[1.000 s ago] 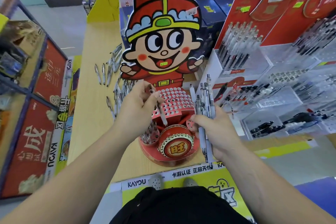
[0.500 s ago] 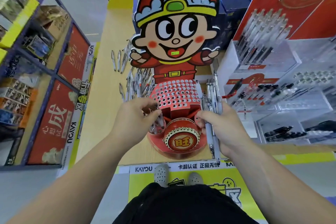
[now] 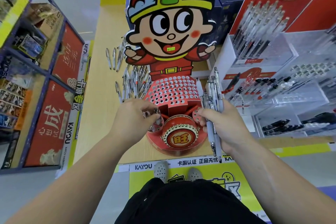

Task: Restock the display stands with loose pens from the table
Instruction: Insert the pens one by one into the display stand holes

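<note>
Where left hand [image 3: 132, 120] curls over side cup [image 3: 156, 127] of display stand [image 3: 174, 94], fingers' hold cannot be told; right hand [image 3: 227, 127] fingers clasp pen bundle [image 3: 211, 92].

Centre: display stand [image 3: 171, 94] on worktop [image 3: 99, 114]
Left of stand: loose pens [image 3: 127, 85] on worktop
Right of stand: pen racks [image 3: 272, 85]
Far left: shelves [image 3: 27, 71]

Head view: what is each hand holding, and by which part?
Right hand grips a bundle of pens at mid-barrel, both ends protruding. Left hand sits on pen tops in the red stand; a grip there cannot be told.
</note>
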Tool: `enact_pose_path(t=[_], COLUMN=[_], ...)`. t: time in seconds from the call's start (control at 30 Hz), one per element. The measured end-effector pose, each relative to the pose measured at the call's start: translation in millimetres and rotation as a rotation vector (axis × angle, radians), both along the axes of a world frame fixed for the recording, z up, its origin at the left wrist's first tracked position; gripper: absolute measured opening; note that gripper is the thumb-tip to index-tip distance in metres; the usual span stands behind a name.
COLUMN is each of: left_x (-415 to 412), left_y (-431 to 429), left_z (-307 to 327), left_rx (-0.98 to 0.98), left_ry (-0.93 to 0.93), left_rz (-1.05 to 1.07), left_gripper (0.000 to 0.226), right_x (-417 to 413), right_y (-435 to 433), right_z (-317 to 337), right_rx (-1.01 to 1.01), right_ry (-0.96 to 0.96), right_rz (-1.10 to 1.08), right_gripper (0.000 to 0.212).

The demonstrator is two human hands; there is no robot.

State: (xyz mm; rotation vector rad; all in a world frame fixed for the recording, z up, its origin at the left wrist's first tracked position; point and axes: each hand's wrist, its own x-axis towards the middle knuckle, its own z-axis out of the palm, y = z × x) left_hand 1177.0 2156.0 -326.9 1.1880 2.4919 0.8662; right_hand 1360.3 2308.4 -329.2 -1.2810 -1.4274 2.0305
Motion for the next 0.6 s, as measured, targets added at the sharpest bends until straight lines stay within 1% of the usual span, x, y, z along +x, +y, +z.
enact_pose_path(t=[0.13, 0.27, 0.4, 0.6], left_x=[0.1, 3.7, 4.3, 5.7], left_y=[1.7, 0.5, -0.5, 2.4], left_z=[-0.2, -2.7, -8.2, -11.6], left_rx=[-0.025, -0.015, 0.008, -0.045], left_ry=[-0.012, -0.043, 0.029, 0.116], left_rz=[-0.002, 0.0, -0.002, -0.06], left_gripper=[0.012, 0.007, 0.011, 0.009], right_x=[0.6, 0.9, 3.3, 8.2], right_y=[-0.9, -3.4, -5.6, -9.7], right_z=[0.0, 0.8, -1.1, -0.2], right_rx=[-0.002, 0.0, 0.008, -0.008], right_ry=[0.001, 0.007, -0.002, -0.004], right_rz=[-0.002, -0.003, 0.013, 0.007], right_gripper=[0.022, 0.017, 0.016, 0.017])
